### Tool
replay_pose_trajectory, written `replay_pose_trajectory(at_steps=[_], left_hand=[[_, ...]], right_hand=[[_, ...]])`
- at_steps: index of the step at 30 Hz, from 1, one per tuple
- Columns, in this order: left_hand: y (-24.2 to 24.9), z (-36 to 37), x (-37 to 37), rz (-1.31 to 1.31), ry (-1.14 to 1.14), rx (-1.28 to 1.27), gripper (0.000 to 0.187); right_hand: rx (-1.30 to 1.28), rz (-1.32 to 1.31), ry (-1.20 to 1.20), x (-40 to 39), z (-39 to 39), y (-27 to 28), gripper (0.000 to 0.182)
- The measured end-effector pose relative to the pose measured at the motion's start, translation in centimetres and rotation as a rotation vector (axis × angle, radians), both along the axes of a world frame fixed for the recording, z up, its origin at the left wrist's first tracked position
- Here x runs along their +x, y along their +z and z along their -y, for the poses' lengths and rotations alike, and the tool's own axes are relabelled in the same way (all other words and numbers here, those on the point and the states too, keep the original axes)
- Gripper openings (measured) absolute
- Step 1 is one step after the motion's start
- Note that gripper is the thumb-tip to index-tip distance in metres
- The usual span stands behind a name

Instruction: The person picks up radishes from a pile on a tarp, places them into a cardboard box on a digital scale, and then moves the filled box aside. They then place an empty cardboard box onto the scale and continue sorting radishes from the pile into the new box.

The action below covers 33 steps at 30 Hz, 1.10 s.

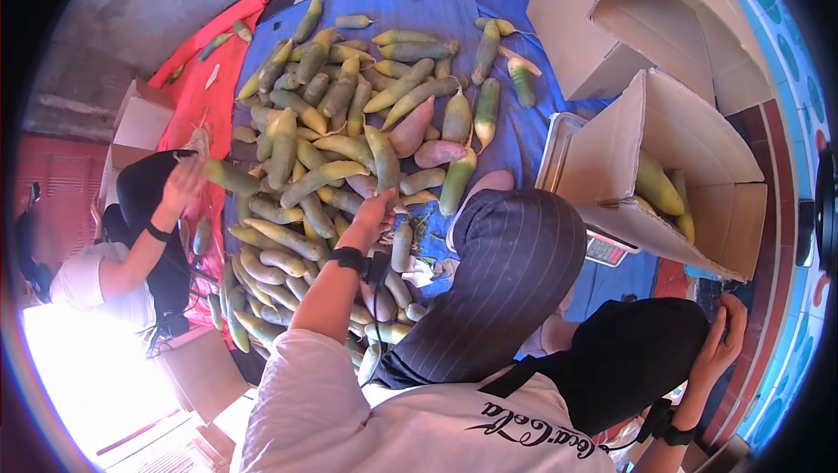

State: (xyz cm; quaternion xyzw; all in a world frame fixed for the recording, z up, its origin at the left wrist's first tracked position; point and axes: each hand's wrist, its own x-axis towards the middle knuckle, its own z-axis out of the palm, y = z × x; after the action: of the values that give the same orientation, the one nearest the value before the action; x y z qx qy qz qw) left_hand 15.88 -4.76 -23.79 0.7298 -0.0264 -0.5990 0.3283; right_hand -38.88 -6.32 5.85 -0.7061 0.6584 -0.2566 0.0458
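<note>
My left hand (375, 214) reaches into a big pile of green radishes (327, 181). Its fingers are closed around the lower end of one green radish (382, 159), which points away from me. Pinkish radishes (412, 127) lie just beyond it, and a short green radish (401, 248) is beside my wrist. My right hand (723, 340) lies by my bent right knee, fingers apart and nothing visible in it. Near that hand is an open cardboard box (611, 159) with a few green radishes (659, 185) inside.
The box stands on a scale (604, 249). More cardboard boxes (628, 19) are at the upper right. Blue sheeting (419, 2) and red sheeting (209, 80) lie under the radishes. At left, another person's hand (183, 183) holds a green radish (230, 176).
</note>
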Motion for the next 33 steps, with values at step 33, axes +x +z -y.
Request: replay_pose_trajectory(at_steps=[33], left_hand=[[13.9, -10.1, 0.0, 0.040, -0.212, -0.098, 0.036]], right_hand=[[-0.155, 0.031, 0.083, 1.2, -0.6, 0.0, 0.009]])
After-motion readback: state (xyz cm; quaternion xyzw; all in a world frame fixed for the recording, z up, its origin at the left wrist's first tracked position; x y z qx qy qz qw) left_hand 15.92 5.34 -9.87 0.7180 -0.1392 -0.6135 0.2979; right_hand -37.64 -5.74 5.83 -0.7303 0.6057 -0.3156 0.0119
